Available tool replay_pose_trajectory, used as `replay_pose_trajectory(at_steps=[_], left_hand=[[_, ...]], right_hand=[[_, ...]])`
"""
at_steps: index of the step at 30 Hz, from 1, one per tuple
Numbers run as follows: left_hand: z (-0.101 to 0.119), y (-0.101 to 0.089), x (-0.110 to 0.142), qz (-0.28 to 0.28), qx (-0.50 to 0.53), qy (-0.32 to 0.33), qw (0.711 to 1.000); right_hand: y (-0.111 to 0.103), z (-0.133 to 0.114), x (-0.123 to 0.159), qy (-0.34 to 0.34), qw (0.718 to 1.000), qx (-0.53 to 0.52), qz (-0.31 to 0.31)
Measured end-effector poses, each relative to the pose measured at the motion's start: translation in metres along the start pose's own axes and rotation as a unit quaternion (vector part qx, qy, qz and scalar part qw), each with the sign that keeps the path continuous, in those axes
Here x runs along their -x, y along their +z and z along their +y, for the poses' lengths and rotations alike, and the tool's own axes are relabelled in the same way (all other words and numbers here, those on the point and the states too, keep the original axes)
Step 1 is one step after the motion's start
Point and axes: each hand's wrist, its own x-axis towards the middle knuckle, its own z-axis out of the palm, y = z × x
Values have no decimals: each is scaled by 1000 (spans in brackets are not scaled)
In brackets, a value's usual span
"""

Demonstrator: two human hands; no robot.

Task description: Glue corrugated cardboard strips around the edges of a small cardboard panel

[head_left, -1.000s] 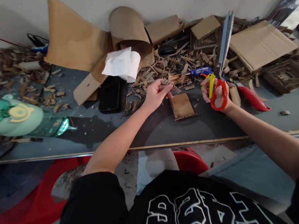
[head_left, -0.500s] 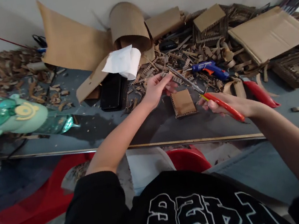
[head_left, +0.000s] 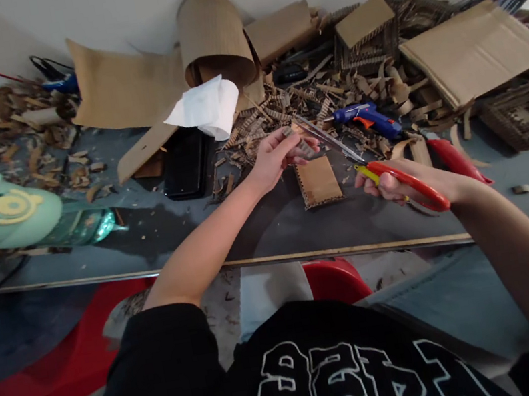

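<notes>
My right hand (head_left: 388,180) grips scissors (head_left: 407,184) with red and yellow handles, its fingers wrapped round them. Their metal blades point up and left, toward my left hand (head_left: 278,155). Between the thumb and fingers of that hand is a small corrugated cardboard strip (head_left: 305,148), close to the blade tips. Whether the blades touch the strip I cannot tell. Just below, a small rectangular cardboard piece (head_left: 319,182) with ridged edges lies flat on the dark table (head_left: 269,227). Behind the scissors lies a blue glue gun (head_left: 369,119) with an orange trigger.
A black phone (head_left: 184,164) lies left of my hands, beside crumpled white paper (head_left: 206,108). Cardboard scraps (head_left: 275,112) and a rolled cardboard tube (head_left: 213,37) fill the back. A green bottle (head_left: 23,211) lies at left, a red-handled tool (head_left: 458,159) at right.
The scissor handles have spread wider apart in my right hand. My left hand still holds the strip near the blades. The view has shifted slightly to the right.
</notes>
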Motion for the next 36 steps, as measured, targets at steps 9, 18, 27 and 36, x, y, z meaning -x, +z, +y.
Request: replay_pose_trajectory(at_steps=[9,18,27,36], left_hand=[[1,2,2,-4,-8,-39,999],[-2,-2,1,-4,-6,-18,1000],[-3,-3,1,27,-77,2,997],[-5,-8,2,45,-182,79,979]], right_hand=[[-2,8,-6,53,998,-33,-7],[-3,8,-7,71,995,-70,29],[0,5,-8,80,995,-55,27],[-6,21,-10,74,988,-127,38]])
